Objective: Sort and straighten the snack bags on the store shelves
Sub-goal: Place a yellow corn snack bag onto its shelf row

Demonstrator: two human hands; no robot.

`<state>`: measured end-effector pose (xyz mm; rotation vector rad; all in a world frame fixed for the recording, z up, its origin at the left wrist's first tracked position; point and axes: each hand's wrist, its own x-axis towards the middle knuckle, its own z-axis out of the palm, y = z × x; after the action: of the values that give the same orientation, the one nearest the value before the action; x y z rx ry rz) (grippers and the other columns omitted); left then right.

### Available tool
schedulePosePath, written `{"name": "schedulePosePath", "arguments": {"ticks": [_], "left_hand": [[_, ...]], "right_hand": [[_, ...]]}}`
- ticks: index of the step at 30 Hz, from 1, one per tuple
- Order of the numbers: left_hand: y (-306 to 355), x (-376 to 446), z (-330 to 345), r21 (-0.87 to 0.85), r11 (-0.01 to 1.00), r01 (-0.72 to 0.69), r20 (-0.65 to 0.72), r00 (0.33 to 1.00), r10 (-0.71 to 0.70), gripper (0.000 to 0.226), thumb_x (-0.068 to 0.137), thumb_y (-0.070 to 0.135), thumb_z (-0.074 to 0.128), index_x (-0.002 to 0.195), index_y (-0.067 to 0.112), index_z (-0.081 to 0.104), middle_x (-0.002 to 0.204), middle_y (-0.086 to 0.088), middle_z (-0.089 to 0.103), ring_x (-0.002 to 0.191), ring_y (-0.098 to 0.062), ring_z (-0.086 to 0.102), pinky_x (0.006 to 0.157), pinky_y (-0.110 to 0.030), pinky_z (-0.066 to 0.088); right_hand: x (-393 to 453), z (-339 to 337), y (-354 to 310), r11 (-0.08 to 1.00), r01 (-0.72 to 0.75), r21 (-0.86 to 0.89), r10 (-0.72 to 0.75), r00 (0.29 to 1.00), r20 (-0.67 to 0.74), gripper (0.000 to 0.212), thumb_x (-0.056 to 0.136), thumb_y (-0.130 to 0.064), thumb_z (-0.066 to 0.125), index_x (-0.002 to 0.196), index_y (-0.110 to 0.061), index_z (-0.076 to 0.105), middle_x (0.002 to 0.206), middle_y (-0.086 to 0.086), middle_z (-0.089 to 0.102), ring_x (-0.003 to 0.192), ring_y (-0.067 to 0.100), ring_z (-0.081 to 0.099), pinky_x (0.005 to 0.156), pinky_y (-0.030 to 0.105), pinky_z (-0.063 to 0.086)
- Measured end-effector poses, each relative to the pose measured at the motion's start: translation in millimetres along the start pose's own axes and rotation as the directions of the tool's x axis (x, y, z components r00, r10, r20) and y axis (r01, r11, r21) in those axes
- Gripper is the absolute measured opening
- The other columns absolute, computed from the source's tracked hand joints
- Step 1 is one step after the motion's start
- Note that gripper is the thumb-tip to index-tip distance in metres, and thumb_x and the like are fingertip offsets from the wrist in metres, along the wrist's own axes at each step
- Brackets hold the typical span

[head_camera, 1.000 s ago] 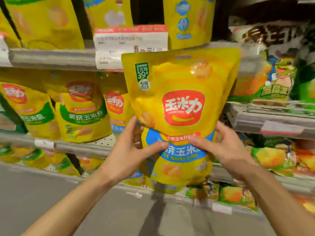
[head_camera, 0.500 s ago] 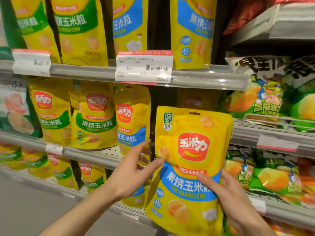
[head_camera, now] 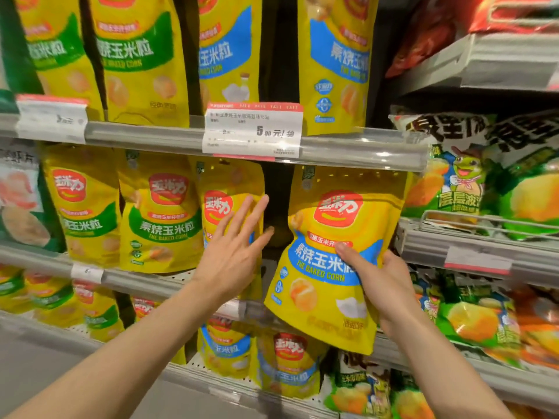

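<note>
yellow foil formed the held snack bag [head_camera: 338, 252], a blue-banded baked corn pouch with a red logo, which sat tilted in front of the middle shelf rail [head_camera: 145, 281], its top edge just below the upper shelf rail [head_camera: 348, 152] and its bottom corner hanging past the middle shelf's front edge. the right hand [head_camera: 381, 285] was clamped on the bag's lower right side, thumb pressed across the blue band on the front and the other fingers hidden behind the pouch. the left hand [head_camera: 233, 252] was spread flat, fingers apart and holding nothing, laid against the front of a blue-banded bag [head_camera: 223, 207] standing on the middle shelf just left of a dark gap [head_camera: 276, 192]; the held bag lay to the right of that gap. further left on the same shelf stood two green-banded corn bags [head_camera: 163, 213], upright and side by side. on the shelf above, more yellow bags with green and blue bands [head_camera: 335, 62] stood in a row, and a white price tag with a red strip [head_camera: 252, 130] was clipped to the upper rail. to the right, on a separate shelving section, green frog-printed bags [head_camera: 453, 176] rested behind a wire rail. blue-banded bags [head_camera: 284, 364] also filled the shelf below the held one. both forearms were bare.
</note>
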<state>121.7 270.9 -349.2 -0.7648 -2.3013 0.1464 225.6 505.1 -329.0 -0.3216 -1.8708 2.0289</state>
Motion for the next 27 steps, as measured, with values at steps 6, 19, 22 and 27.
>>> {"name": "schedulePosePath", "arguments": {"ticks": [6,19,22,27], "left_hand": [[-11.4,-3.7,5.4,0.029,0.999,-0.020,0.058,0.998,0.019,0.084,0.064,0.039,0.088,0.139,0.019,0.057,0.168,-0.018,-0.011,0.156,-0.038,-0.001,0.117,-0.056,0.031],[-12.4,-6.3,4.7,-0.056,0.996,-0.068,0.050,0.996,0.071,0.074,0.079,0.030,0.074,0.147,0.016,0.049,0.168,-0.017,-0.010,0.156,-0.036,-0.001,0.115,-0.048,0.035],[-14.7,-7.7,5.5,-0.059,0.996,-0.074,0.047,0.996,0.077,0.076,0.081,0.032,0.074,0.150,0.017,0.046,0.168,-0.017,-0.010,0.156,-0.036,-0.002,0.116,-0.049,0.035],[-9.9,-12.6,8.9,-0.097,0.995,-0.036,0.018,0.999,0.038,0.075,0.083,0.027,0.073,0.151,0.015,0.044,0.168,-0.019,-0.004,0.156,-0.037,0.002,0.111,-0.049,0.039]], "right_hand": [[29.5,12.8,15.1,1.000,0.018,-0.026,-0.020,0.998,-0.067,0.043,0.074,-0.034,0.090,0.111,-0.024,0.071,0.104,-0.004,0.079,0.094,0.022,0.077,0.090,0.047,0.060],[66.0,26.9,51.9,0.984,0.037,-0.175,-0.013,0.991,0.136,0.052,0.073,-0.032,0.090,0.118,-0.022,0.066,0.107,-0.004,0.078,0.088,0.011,0.077,0.057,0.024,0.060],[74.2,12.1,53.8,0.986,-0.019,-0.168,0.051,0.981,0.188,0.059,0.067,-0.031,0.091,0.120,-0.020,0.069,0.109,-0.002,0.079,0.096,0.016,0.077,0.077,0.036,0.063],[81.1,-6.1,44.7,0.988,-0.062,-0.145,0.101,0.954,0.282,0.057,0.066,-0.019,0.085,0.120,-0.013,0.068,0.107,0.003,0.080,0.093,0.018,0.078,0.065,0.037,0.063]]}}
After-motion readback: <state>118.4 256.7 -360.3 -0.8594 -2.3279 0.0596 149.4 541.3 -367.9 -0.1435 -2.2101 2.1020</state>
